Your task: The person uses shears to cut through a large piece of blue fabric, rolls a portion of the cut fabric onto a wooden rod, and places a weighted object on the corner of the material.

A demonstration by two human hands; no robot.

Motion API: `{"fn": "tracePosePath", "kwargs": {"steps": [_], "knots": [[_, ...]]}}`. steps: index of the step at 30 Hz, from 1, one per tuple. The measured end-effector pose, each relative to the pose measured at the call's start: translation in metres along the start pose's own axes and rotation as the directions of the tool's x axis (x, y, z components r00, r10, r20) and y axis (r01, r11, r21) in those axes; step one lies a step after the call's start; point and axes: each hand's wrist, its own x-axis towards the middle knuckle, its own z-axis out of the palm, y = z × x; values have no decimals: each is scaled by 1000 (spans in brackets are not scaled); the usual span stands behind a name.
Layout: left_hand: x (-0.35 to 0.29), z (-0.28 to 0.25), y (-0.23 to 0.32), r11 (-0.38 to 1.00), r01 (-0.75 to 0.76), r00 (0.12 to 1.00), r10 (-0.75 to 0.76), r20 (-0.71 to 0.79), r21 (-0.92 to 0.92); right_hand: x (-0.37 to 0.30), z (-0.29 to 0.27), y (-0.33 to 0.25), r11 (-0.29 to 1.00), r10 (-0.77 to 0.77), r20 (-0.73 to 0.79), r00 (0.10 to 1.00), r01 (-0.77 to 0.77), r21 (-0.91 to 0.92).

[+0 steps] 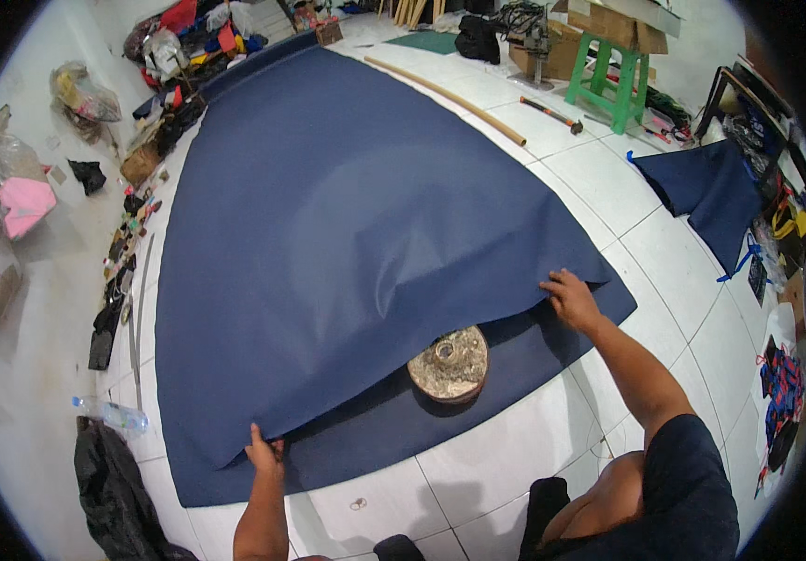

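A large dark blue fabric sheet (309, 215) is spread over the floor, its near part lying in two layers. My left hand (265, 455) pinches the upper layer's edge at the near left, thumb on top. Farther off to the right, my right hand (571, 297) grips the same edge, which is raised off the lower layer (365, 435). Between my hands a round, worn, stone-like disc (450, 365) with a raised hub and hole rests on the lower layer. The lifted edge covers its far side. Wrinkles run across the sheet beyond the disc.
A cardboard tube (449, 101) and a hammer (550, 114) lie right of the sheet. Beyond them stands a green stool (608, 82) with a box on top. Blue fabric pieces (702, 192) lie far right. A plastic bottle (113, 413) and black cloth (118, 496) are at the left.
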Motion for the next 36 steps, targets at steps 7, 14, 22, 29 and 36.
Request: {"fn": "tracePosePath", "kwargs": {"steps": [7, 14, 22, 29, 36], "knots": [[31, 2, -4, 953, -218, 896, 280, -345, 208, -9, 5, -3, 994, -111, 37, 993, 111, 4], [56, -53, -77, 920, -142, 961, 217, -172, 367, -9, 27, -15, 999, -32, 155, 987, 31, 9], [-14, -3, -53, 898, 368, 867, -425, 259, 242, -10, 5, -43, 962, 255, 30, 966, -251, -105], [-14, -7, -56, 853, 508, 773, -514, 372, 121, -31, 3, -176, 957, -279, 224, 934, 250, 149], [58, -49, -57, 732, 600, 313, -586, 747, 323, 2, 25, -197, 921, -388, 139, 911, 379, 88]]}}
